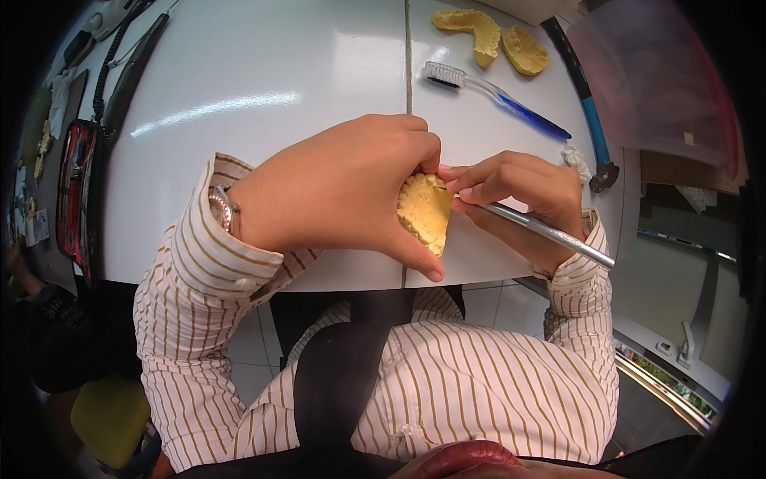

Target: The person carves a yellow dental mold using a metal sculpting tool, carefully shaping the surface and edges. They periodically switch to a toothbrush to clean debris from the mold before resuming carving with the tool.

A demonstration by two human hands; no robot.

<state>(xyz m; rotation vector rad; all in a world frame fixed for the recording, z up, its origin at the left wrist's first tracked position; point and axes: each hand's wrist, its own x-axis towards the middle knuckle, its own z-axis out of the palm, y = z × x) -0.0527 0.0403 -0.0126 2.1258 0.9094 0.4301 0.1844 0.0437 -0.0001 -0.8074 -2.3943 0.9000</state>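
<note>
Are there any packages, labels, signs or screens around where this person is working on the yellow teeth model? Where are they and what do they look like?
Pouch: far left edge of the table, long, dark with red trim, open.
Plastic box: top right, translucent pinkish, with a small pale label on its side.
No signs or screens show.

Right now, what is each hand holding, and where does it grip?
The left hand cups a yellow dental cast around its back and edges. The right hand pinches a thin metal tool near its working end, pen-style.
</note>
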